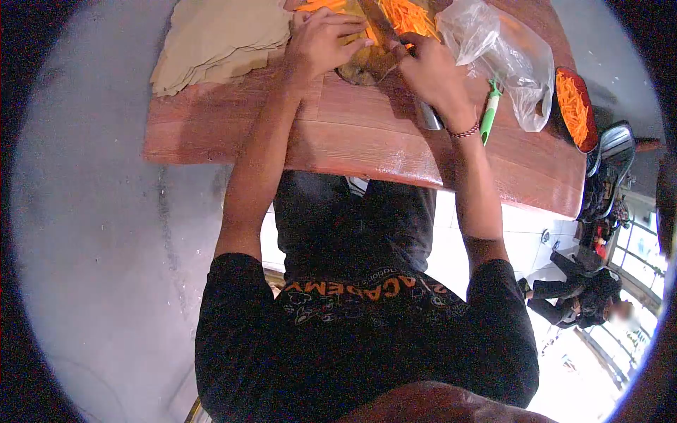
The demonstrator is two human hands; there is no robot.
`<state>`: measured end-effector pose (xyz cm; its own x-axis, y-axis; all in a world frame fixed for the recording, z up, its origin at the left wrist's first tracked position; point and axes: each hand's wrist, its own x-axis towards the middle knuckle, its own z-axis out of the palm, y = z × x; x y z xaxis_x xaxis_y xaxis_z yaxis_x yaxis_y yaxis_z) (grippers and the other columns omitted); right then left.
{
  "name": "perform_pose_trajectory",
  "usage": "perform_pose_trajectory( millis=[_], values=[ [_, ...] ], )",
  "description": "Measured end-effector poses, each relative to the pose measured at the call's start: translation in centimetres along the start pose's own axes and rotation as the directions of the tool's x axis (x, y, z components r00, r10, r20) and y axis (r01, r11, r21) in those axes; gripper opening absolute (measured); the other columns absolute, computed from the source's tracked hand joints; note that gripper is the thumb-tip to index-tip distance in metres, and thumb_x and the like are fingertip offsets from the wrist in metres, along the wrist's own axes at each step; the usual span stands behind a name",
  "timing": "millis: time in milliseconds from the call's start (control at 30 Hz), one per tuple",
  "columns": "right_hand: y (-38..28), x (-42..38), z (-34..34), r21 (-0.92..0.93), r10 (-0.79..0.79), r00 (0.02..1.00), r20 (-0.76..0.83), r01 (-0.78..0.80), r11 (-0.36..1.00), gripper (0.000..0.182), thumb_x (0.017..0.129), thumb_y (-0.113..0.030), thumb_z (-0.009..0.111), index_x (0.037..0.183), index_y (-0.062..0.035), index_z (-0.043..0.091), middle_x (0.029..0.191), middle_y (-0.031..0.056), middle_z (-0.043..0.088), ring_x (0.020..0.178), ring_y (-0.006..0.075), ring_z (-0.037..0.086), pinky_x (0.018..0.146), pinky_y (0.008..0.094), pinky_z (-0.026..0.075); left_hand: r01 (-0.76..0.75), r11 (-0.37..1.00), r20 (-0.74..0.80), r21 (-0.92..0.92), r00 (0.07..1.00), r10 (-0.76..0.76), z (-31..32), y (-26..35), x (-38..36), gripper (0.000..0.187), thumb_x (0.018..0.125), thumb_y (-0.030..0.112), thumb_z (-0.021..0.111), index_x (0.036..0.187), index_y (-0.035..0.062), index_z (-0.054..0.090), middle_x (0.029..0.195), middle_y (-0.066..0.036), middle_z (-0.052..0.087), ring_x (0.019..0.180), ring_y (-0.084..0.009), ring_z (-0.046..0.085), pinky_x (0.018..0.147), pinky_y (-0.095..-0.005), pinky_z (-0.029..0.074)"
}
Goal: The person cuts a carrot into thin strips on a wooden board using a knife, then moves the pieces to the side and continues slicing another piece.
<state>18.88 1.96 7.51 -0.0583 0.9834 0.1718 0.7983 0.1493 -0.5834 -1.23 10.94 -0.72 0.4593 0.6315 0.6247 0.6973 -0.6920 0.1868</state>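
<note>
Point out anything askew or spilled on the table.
Nothing looks clearly spilled. Mildly untidy: the brown stack, because its edges are uneven, and the plastic bag, which lies crumpled beside the orange strips.

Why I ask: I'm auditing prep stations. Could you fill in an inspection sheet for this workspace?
Surface: reddish tabletop, wood-patterned, glossy near its front edge.
Job's things: knife beside orange shreds; more shreds fill a red bowl at the right edge.
Clutter: stacked brown sheets left; crumpled clear bag and green-and-white tool right; metal item by the right wrist, unidentifiable.
Grippers: right hand has its grip on the knife; left hand beside the blade, its grip unclear.
Cables: nothing seen.
Surroundings: another person in the background, right.
</note>
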Motion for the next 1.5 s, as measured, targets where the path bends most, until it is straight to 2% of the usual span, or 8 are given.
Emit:
perform_pose_trajectory(
  millis=[67,133,567,633,1067,1333,1400,1500],
  values=[
    [0.4,0.1,0.5,-0.015,0.004,1.0,-0.004,-0.004,1.0,0.031,0.08,-0.023,0.059,0.096,0.0024,0.066,0.085,0.0288,0.065,0.085,0.0449,0.065,0.078,0.0523,0.052,0.016,1.0,0.059,0.017,0.998,-0.017,0.0,-0.6,-0.4,0.037,0.08,0.052,0.071,0.101,0.0227,0.077,0.109,0.005,0.071,0.106,-0.0155,0.057,0.096,-0.0387,0.037],
    [0.8,0.2,1.0,-0.069,-0.009,0.999,0.037,0.012,0.998,0.037,0.093,-0.034,0.056,0.106,-0.0013,0.068,0.082,0.0289,0.065,0.087,0.0434,0.065,0.076,0.047,0.05,0.03,0.999,0.117,0.035,0.993,-0.033,-0.6,-0.2,-0.1,0.036,0.08,0.054,0.07,0.1,0.0241,0.077,0.11,0.007,0.071,0.107,-0.0142,0.057,0.097,-0.0393,0.035],
    [-0.2,-0.4,0.9,-0.125,0.002,0.999,0.037,0.003,0.992,0.032,0.092,-0.03,0.057,0.099,-0.0005,0.067,0.081,0.0297,0.064,0.084,0.0452,0.064,0.073,0.0499,0.05,-0.012,0.987,0.146,0.163,0.989,-0.012,-0.8,0.0,0.1,0.036,0.08,0.056,0.068,0.094,0.0242,0.078,0.109,0.01,0.07,0.114,-0.016,0.053,0.102,-0.0451,0.026],
    [-0.5,-0.5,1.2,-0.149,-0.058,0.998,0.004,0.058,0.987,0.027,0.077,-0.023,0.062,0.089,0.0011,0.067,0.079,0.0285,0.066,0.076,0.0437,0.067,0.07,0.0528,0.054,0.001,0.987,0.163,0.158,0.986,-0.027,-0.4,-0.2,0.0,0.036,0.079,0.056,0.069,0.093,0.0238,0.079,0.109,0.01,0.07,0.115,-0.0159,0.053,0.102,-0.0455,0.026],
    [-1.5,0.5,2.8,-0.151,-0.121,0.992,-0.029,0.115,0.982,0.031,0.083,-0.025,0.06,0.078,0.0037,0.068,0.074,0.0306,0.064,0.075,0.0448,0.067,0.069,0.0514,0.056,-0.029,0.991,0.192,0.132,0.981,0.003,-0.8,-0.4,0.0,0.023,0.081,0.043,0.071,0.094,0.0255,0.078,0.104,0.013,0.07,0.105,-0.0131,0.053,0.098,-0.0452,0.024],
    [-1.1,2.2,2.4,-0.072,0.009,0.997,-0.075,-0.014,0.997,0.037,0.087,-0.031,0.059,0.087,0.0051,0.068,0.079,0.0306,0.065,0.078,0.0451,0.067,0.07,0.0518,0.055,-0.031,0.989,0.174,0.143,0.985,0.006,-1.1,-0.1,0.0,0.022,0.082,0.041,0.069,0.097,0.0275,0.078,0.103,0.012,0.071,0.103,-0.0133,0.055,0.097,-0.046,0.025],
    [-0.3,2.1,2.4,-0.017,-0.001,0.995,-0.097,-0.001,1.0,0.035,0.089,-0.03,0.059,0.093,0.0038,0.067,0.081,0.03,0.065,0.082,0.0454,0.065,0.072,0.0508,0.053,-0.088,0.987,0.087,0.132,0.993,0.077,-1.2,-0.2,-0.2,0.022,0.082,0.04,0.069,0.095,0.0248,0.078,0.103,0.011,0.071,0.103,-0.014,0.055,0.098,-0.0466,0.025],
    [0.5,1.3,2.4,0.012,-0.031,0.995,-0.097,0.032,0.999,0.033,0.091,-0.028,0.059,0.1,0.0021,0.067,0.084,0.0288,0.065,0.085,0.0453,0.064,0.075,0.0485,0.051,-0.026,0.998,0.117,0.064,0.993,0.019,-1.0,-0.4,-0.4,0.022,0.081,0.039,0.07,0.094,0.0228,0.078,0.105,0.01,0.071,0.104,-0.0149,0.055,0.099,-0.0482,0.025]
  ],
)
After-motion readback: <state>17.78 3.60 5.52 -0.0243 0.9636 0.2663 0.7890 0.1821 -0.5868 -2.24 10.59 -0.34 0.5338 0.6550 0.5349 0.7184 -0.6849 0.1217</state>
